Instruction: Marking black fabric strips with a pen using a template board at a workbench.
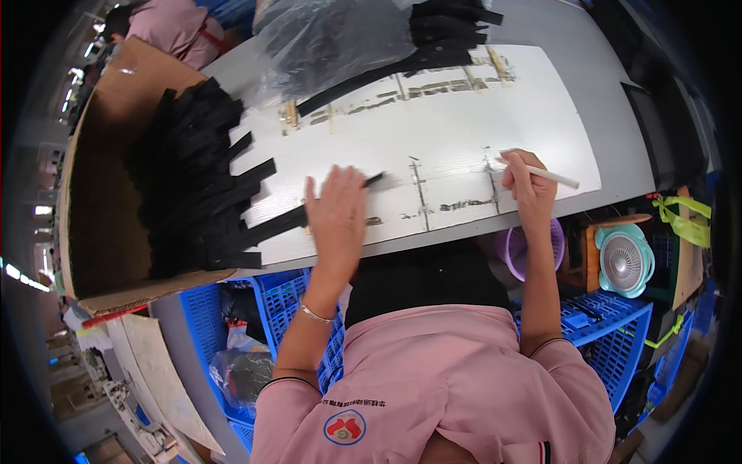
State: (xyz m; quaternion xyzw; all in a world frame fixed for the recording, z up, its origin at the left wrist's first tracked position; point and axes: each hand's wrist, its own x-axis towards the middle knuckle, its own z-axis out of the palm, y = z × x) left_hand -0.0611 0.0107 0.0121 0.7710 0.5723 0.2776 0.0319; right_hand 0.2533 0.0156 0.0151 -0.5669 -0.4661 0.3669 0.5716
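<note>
My left hand (338,213) lies over a black fabric strip (276,226), its fingers stretched out flat and slightly blurred. The strip's far end pokes out past the fingertips. Toward the right, my right hand (532,189) holds a slim white pen (558,178) between thumb and fingers, its tip near the board. Beneath both hands is a white board (456,127) with dark ruled marks and smudges. A heap of black strips (193,166) fills a cardboard box (108,178) on the left, and several strips spill onto the board.
Clear plastic sheeting (332,42) and more black strips (444,39) lie at the far side. Below the table edge are blue plastic crates (626,340), a purple basket (545,251) and a teal fan (624,259). A person in pink (174,27) is at the far left.
</note>
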